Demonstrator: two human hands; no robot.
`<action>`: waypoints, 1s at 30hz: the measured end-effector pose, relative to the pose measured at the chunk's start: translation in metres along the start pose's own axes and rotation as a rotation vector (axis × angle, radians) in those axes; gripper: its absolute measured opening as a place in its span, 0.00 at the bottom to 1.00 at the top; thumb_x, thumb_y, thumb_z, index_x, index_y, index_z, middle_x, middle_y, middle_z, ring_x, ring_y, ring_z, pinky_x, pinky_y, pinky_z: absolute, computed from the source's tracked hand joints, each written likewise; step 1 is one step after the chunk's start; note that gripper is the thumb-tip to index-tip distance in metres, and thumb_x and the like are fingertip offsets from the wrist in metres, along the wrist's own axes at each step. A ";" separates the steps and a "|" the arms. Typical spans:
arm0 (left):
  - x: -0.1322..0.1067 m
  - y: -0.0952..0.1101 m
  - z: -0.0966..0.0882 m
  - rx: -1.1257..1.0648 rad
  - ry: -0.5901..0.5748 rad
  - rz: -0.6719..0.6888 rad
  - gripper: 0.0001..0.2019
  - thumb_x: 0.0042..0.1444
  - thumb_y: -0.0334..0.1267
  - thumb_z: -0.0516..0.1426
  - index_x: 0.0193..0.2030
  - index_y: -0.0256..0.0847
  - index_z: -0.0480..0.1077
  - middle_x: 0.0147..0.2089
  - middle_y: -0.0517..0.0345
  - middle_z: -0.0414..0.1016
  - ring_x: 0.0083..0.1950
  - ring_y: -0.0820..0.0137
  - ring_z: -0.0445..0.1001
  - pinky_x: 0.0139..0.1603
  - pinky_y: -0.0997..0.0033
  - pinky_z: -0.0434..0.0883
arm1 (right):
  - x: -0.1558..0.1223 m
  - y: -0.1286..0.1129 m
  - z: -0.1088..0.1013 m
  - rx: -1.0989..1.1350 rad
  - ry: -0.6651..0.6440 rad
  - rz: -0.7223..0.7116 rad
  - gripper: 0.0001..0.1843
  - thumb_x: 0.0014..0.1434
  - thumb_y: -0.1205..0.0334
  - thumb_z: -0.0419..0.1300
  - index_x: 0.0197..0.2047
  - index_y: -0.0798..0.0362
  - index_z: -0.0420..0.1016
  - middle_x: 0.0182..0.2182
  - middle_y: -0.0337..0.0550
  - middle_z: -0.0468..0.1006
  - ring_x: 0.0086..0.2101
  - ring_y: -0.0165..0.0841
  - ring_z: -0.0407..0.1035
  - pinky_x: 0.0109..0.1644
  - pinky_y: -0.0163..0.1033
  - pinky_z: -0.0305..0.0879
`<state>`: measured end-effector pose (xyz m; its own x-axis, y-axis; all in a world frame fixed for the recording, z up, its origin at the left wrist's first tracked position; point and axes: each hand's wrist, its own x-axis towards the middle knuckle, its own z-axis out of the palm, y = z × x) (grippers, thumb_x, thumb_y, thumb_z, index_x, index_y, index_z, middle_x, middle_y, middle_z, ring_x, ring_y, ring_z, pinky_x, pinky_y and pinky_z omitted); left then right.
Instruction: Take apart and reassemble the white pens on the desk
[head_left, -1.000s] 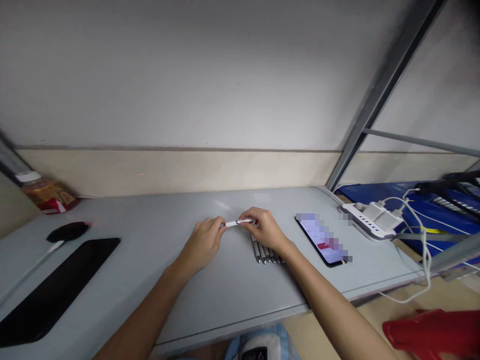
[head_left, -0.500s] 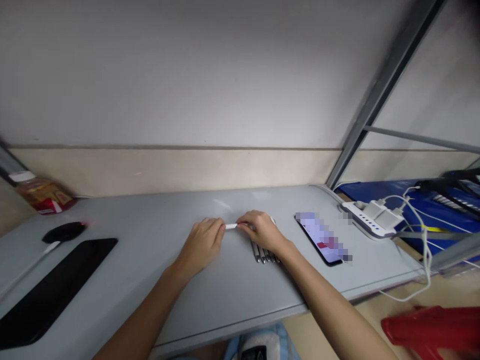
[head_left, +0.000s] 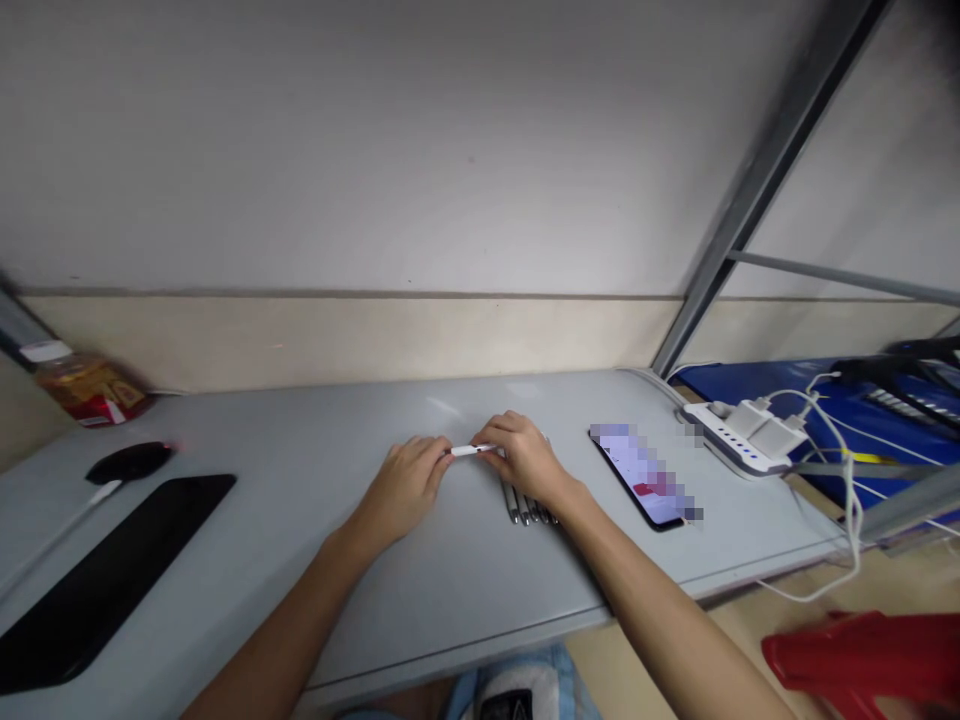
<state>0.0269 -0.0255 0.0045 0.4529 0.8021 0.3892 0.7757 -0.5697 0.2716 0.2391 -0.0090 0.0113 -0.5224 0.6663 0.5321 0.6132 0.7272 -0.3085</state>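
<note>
Between my two hands lies a white pen, held level just above the grey desk. My left hand pinches its left end, with a short dark part at the fingertips. At the other end my right hand is closed on the pen, and the fingers cover part of it. Several grey pens with silvery tips lie side by side on the desk, partly hidden under my right hand and wrist.
A phone with a lit screen lies right of the pens. Beyond it is a power strip with plugged chargers and white cables. On the left are a dark mouse-shaped device, a long black pad and a bottle.
My right hand has shifted slightly up along the pen, and a dark spot now shows beside its fingers. A dark part now shows at the left fingertips too.
</note>
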 end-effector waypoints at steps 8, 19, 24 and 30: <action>0.001 0.002 -0.002 -0.177 0.063 0.011 0.16 0.66 0.39 0.44 0.53 0.46 0.68 0.51 0.57 0.75 0.50 0.67 0.72 0.53 0.64 0.67 | 0.000 0.003 0.000 -0.112 0.113 0.083 0.10 0.59 0.74 0.55 0.38 0.50 0.73 0.36 0.45 0.74 0.38 0.38 0.62 0.41 0.41 0.57; 0.003 -0.006 -0.006 -0.151 0.175 -0.117 0.15 0.66 0.42 0.44 0.48 0.43 0.69 0.45 0.56 0.76 0.45 0.65 0.74 0.48 0.65 0.68 | 0.002 0.021 -0.007 0.418 0.432 0.494 0.12 0.55 0.57 0.61 0.41 0.53 0.70 0.33 0.42 0.74 0.31 0.33 0.68 0.36 0.38 0.65; 0.002 -0.004 -0.006 -0.101 0.144 -0.102 0.14 0.65 0.40 0.44 0.48 0.44 0.68 0.44 0.56 0.76 0.44 0.66 0.72 0.48 0.65 0.67 | -0.002 0.020 -0.006 0.081 0.254 0.232 0.07 0.58 0.69 0.58 0.39 0.51 0.75 0.36 0.45 0.76 0.39 0.37 0.67 0.44 0.42 0.61; 0.001 -0.003 -0.002 -0.029 0.058 -0.062 0.14 0.66 0.39 0.43 0.47 0.44 0.69 0.39 0.56 0.75 0.41 0.65 0.71 0.44 0.65 0.67 | -0.002 0.012 0.002 0.042 0.123 0.114 0.10 0.59 0.70 0.58 0.41 0.48 0.77 0.37 0.44 0.76 0.38 0.37 0.66 0.43 0.41 0.60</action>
<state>0.0237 -0.0232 0.0059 0.3774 0.8248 0.4211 0.7879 -0.5249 0.3220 0.2465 -0.0012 0.0050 -0.3729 0.7218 0.5831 0.6382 0.6557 -0.4035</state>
